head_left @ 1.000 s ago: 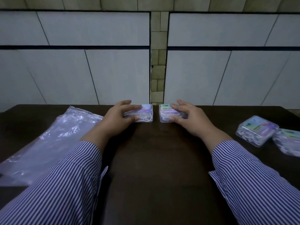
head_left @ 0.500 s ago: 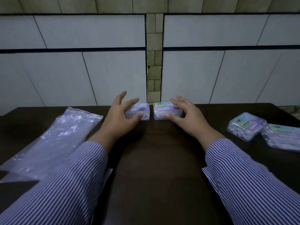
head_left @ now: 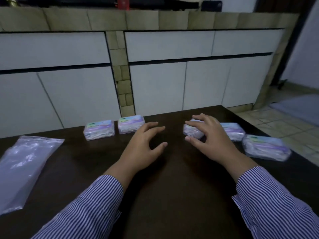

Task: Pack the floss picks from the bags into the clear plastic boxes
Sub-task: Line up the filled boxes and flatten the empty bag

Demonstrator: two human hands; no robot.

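Head view: right hand (head_left: pixel 209 140) is curling its fingers (head_left: pixel 193 125) around a filled box (head_left: pixel 192 132) right of center; left hand (head_left: pixel 144 145) is hovering, fingers spread, empty. Next, probably lining it up beside the two boxes (head_left: pixel 99 129) at the bench (head_left: pixel 172 195) rear.

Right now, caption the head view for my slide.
Right hand reaches onto a floss-pick box; left hand hovers open.

A dark brown wooden table (head_left: pixel 172 195) is set against a wall clad in large white rectangular panels (head_left: pixel 60 94), which are divided by dark horizontal gaps. A vertical strip of beige stone-like tiles (head_left: pixel 123 87) is seen between the panels, and a beige tiled ledge (head_left: pixel 155 20) runs above them. Pale square floor tiles (head_left: pixel 283 123) are visible at the right. The room is dimly lit.
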